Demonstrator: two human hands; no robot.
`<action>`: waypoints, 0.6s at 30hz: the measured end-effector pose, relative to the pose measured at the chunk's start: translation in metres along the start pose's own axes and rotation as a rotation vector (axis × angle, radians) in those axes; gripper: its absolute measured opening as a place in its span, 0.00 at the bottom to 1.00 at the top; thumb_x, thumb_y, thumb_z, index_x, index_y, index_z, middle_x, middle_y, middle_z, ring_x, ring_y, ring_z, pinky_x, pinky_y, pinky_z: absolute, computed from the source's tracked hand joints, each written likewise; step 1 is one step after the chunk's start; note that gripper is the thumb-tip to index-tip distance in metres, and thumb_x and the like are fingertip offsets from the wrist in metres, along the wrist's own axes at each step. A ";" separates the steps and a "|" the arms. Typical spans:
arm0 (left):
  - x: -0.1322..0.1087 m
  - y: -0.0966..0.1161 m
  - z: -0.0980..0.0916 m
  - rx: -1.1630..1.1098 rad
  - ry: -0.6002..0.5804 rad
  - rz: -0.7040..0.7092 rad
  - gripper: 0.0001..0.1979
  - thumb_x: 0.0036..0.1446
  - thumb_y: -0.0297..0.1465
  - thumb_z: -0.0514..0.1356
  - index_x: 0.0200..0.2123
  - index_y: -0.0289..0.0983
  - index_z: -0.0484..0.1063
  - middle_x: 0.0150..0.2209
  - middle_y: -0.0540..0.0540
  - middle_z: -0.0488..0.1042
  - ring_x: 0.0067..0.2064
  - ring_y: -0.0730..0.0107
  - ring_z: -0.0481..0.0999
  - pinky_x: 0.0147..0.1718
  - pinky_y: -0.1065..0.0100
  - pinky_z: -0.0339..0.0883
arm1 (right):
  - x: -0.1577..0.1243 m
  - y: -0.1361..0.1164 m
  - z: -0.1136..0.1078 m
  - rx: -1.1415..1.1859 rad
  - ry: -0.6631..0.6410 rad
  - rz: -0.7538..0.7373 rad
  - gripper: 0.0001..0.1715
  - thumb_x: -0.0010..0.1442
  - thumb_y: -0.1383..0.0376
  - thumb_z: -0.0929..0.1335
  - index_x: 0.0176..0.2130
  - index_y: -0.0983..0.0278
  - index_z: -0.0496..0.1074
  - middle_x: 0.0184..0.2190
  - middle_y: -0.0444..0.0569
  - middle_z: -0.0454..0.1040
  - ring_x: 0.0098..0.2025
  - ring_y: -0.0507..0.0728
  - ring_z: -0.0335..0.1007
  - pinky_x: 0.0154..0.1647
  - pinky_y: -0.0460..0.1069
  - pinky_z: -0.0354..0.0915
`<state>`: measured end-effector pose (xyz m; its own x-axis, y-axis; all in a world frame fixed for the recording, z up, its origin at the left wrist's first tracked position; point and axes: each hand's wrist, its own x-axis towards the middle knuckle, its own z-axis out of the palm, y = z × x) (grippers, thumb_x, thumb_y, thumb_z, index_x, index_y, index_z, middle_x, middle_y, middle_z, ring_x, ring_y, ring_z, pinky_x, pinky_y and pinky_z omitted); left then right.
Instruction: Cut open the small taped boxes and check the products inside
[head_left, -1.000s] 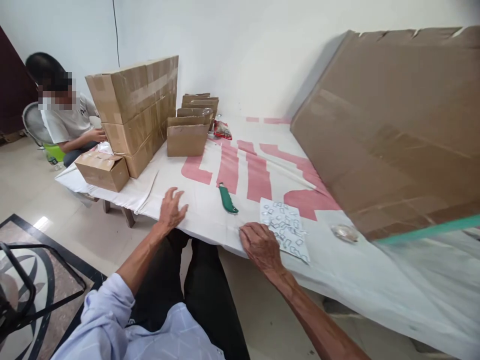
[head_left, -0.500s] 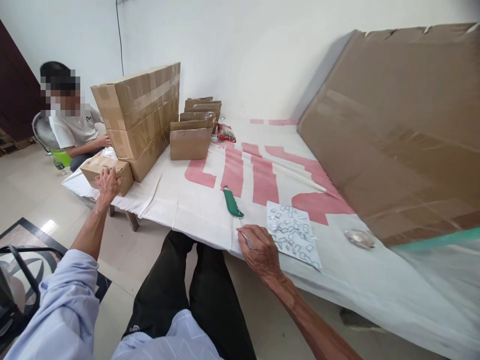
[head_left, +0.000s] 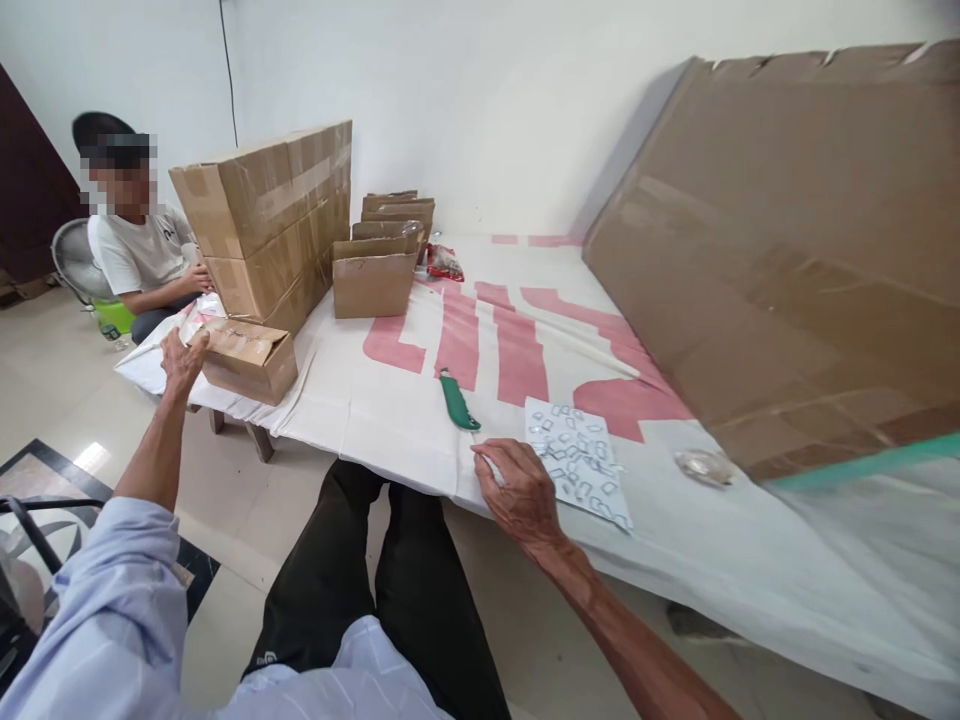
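At the left end of a small taped cardboard box (head_left: pixel 251 360), my left hand (head_left: pixel 182 362) touches it with its fingers apart. The box lies near the table's front edge, in front of a stack of taped boxes (head_left: pixel 262 215). My right hand (head_left: pixel 521 490) rests on the cloth at the front edge, fingers loosely bent and apart, holding nothing that I can see. Just beyond its fingertips lies a green-handled utility knife (head_left: pixel 457 400). Beside that hand is a white sheet (head_left: pixel 611 505) covered with several small ring-like pieces.
Open cardboard boxes (head_left: pixel 373 288) stand toward the wall, with a red packet (head_left: pixel 445 263) beside them. A clear plastic packet (head_left: pixel 703 467) lies at right, by a large cardboard sheet (head_left: pixel 765 260). Another person (head_left: pixel 139 240) sits behind the stack at left.
The small box has slid to the right and turned slightly. My left hand has moved from its top to its left end. My right hand stays in place; the view has shifted slightly.
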<state>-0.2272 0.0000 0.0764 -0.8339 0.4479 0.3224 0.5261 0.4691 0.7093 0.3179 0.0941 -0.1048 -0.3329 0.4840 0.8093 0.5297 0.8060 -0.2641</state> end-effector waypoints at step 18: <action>-0.144 0.021 0.053 -0.377 -0.824 0.292 0.38 0.42 0.51 0.77 0.53 0.43 0.71 0.68 0.34 0.73 0.71 0.38 0.72 0.58 0.49 0.74 | 0.050 -0.042 0.009 0.609 -0.210 0.555 0.26 0.71 0.47 0.68 0.59 0.59 0.78 0.55 0.58 0.81 0.51 0.63 0.80 0.48 0.59 0.80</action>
<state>-0.0874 -0.0138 0.0116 -0.2225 0.9719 0.0773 0.4870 0.0421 0.8724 0.2722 0.0875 -0.0574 -0.3189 0.8680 0.3806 0.1666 0.4466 -0.8791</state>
